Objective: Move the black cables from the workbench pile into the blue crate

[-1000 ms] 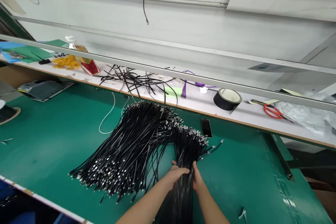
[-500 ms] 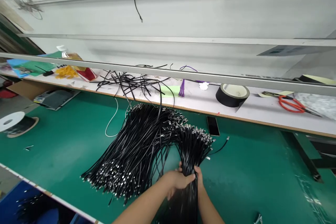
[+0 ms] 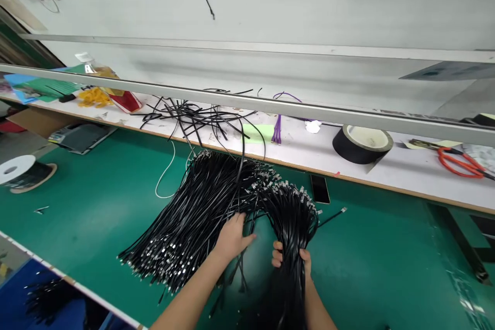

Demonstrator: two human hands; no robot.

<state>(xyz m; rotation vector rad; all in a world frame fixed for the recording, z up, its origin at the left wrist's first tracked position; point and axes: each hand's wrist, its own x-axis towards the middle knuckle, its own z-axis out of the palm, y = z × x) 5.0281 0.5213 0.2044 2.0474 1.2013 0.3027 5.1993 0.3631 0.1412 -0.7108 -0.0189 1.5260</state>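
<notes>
My right hand [image 3: 292, 257] is wrapped around a thick bundle of black cables [image 3: 292, 216], with its fingers showing at the left of the bundle and its thumb at the right. Silvery connectors crowd the bundle's far end, while its lower end runs out of view at the bottom. To the left spreads a larger pile of black cables [image 3: 201, 206] with metal connectors at both ends. At that pile's right edge is my left hand [image 3: 232, 237], its thumb stretched away from the fingers. Several loose cables hang below it.
On the green mat [image 3: 386, 263] lie a phone [image 3: 320, 188], a cable spool [image 3: 27, 172] and a white cord [image 3: 164, 172]. The shelf holds black tape [image 3: 361, 144], red-handled scissors [image 3: 460, 164], purple cables [image 3: 277, 130] and tangled black strips [image 3: 193, 113]. A blue bin [image 3: 23, 299] stands lower left.
My left hand has let go of the bundle and moved left and up to the pile. The right hand still holds the bundle, which appears slightly further right. The camera view has shifted a little.
</notes>
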